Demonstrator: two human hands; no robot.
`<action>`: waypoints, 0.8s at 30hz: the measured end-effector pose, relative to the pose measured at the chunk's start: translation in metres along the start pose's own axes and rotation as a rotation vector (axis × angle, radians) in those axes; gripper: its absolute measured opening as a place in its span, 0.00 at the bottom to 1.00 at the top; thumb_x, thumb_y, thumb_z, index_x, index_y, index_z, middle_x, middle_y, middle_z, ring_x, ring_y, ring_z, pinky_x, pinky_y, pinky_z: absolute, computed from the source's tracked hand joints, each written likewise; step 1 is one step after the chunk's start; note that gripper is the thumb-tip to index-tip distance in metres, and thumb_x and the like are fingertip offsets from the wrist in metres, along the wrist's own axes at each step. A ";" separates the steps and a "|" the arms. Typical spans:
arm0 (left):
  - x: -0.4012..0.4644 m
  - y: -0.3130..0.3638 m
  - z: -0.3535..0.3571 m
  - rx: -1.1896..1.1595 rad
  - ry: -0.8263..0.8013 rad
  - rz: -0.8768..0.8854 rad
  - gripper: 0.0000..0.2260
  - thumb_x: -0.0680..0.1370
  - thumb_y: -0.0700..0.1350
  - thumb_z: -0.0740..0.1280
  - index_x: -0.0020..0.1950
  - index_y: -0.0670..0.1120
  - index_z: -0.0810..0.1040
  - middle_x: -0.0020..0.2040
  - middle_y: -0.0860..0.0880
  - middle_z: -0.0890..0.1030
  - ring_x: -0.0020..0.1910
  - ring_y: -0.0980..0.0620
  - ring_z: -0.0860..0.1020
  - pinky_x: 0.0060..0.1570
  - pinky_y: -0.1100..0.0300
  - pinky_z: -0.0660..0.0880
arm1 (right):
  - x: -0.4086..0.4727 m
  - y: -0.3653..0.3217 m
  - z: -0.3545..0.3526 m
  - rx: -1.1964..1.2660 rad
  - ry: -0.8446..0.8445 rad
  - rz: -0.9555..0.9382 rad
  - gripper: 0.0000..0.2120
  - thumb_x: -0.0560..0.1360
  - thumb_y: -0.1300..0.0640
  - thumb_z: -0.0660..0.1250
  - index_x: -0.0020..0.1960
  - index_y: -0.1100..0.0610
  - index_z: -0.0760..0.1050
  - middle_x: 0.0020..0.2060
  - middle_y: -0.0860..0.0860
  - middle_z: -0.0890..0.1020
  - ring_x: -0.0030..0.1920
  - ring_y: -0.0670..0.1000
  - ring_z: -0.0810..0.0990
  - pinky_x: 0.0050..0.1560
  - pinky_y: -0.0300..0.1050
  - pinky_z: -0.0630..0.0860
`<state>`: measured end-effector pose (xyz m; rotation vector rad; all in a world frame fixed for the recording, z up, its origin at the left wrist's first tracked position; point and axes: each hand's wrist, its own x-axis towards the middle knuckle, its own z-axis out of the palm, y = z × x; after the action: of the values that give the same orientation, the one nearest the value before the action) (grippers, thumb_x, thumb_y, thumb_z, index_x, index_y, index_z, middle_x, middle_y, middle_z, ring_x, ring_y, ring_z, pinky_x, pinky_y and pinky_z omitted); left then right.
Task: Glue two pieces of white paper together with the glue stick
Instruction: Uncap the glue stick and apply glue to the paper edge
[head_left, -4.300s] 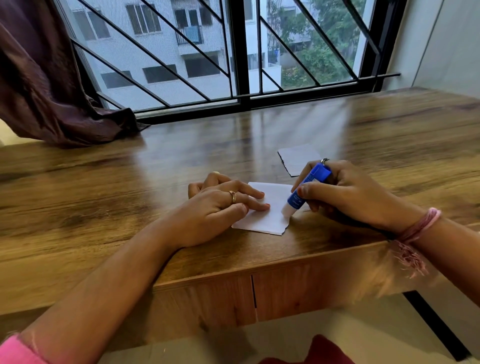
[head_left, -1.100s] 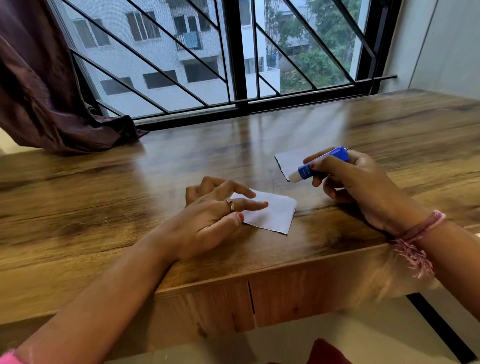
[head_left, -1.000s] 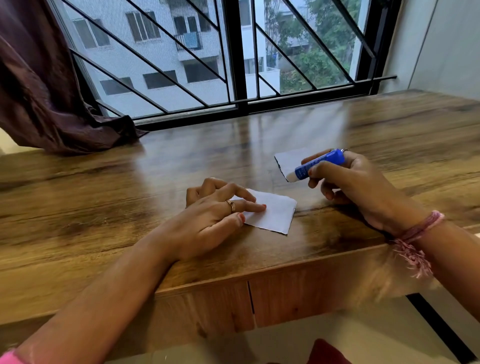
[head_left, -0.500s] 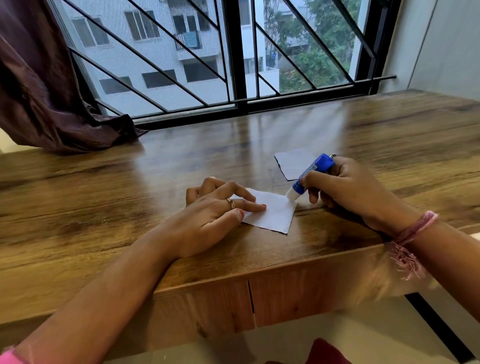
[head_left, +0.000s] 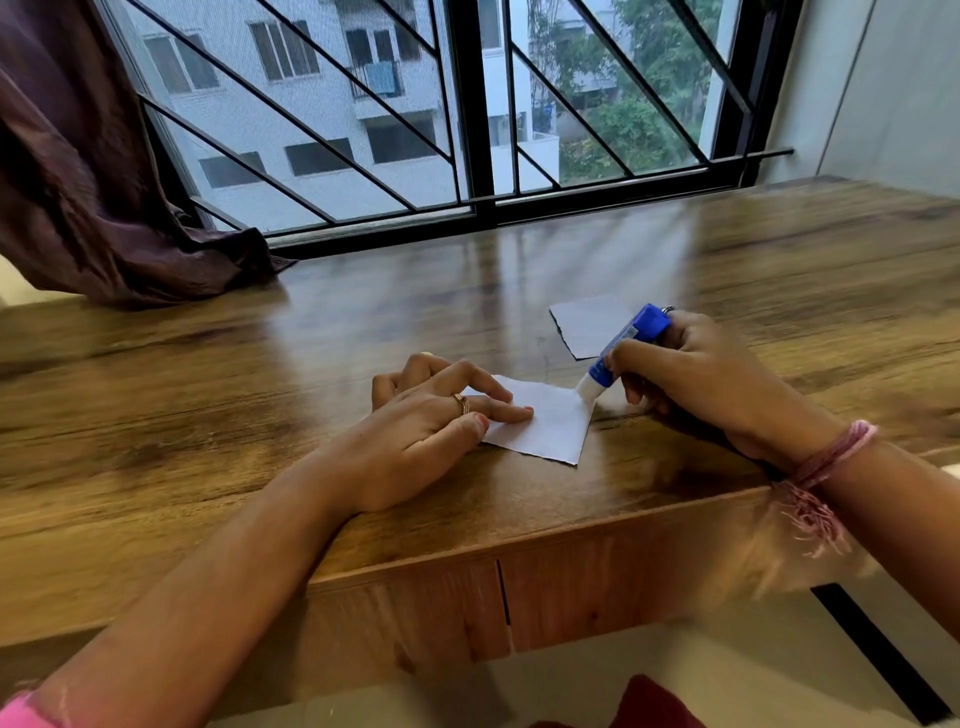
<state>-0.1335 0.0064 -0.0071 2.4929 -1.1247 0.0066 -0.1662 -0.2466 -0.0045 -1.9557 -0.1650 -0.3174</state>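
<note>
A small white paper lies near the front edge of the wooden table. My left hand rests flat on its left part, fingers spread, pinning it down. My right hand grips a blue glue stick, tilted, with its white tip touching the paper's far right corner. A second white paper lies flat further back, partly hidden behind the glue stick and my right hand.
A barred window runs along the table's far edge. A dark purple curtain drapes onto the table at the back left. The table's front edge is close below my hands.
My right hand came down and toward me with the glue stick, from above the far paper to the near paper's right corner. My left hand stayed on the near paper.
</note>
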 end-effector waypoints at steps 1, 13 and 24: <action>0.000 0.000 0.000 -0.001 0.000 0.001 0.20 0.78 0.53 0.48 0.62 0.66 0.74 0.61 0.71 0.68 0.65 0.69 0.54 0.59 0.71 0.44 | 0.000 0.000 0.000 -0.007 -0.010 -0.007 0.09 0.70 0.53 0.67 0.32 0.51 0.78 0.25 0.50 0.80 0.26 0.50 0.71 0.29 0.42 0.69; 0.000 -0.001 -0.001 -0.036 -0.011 -0.013 0.20 0.78 0.53 0.48 0.62 0.65 0.74 0.60 0.71 0.68 0.65 0.67 0.55 0.61 0.58 0.52 | -0.005 -0.003 0.003 -0.018 -0.150 -0.078 0.07 0.69 0.53 0.66 0.32 0.49 0.77 0.23 0.49 0.79 0.23 0.48 0.70 0.26 0.37 0.67; 0.002 -0.003 0.000 -0.010 -0.005 0.001 0.20 0.78 0.54 0.48 0.62 0.66 0.74 0.60 0.71 0.68 0.64 0.70 0.54 0.59 0.70 0.45 | -0.007 -0.003 0.004 -0.099 -0.155 -0.145 0.10 0.67 0.52 0.66 0.37 0.59 0.78 0.22 0.49 0.78 0.22 0.44 0.70 0.26 0.33 0.67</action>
<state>-0.1306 0.0066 -0.0082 2.4844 -1.1259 -0.0058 -0.1728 -0.2416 -0.0048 -2.0711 -0.3993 -0.2728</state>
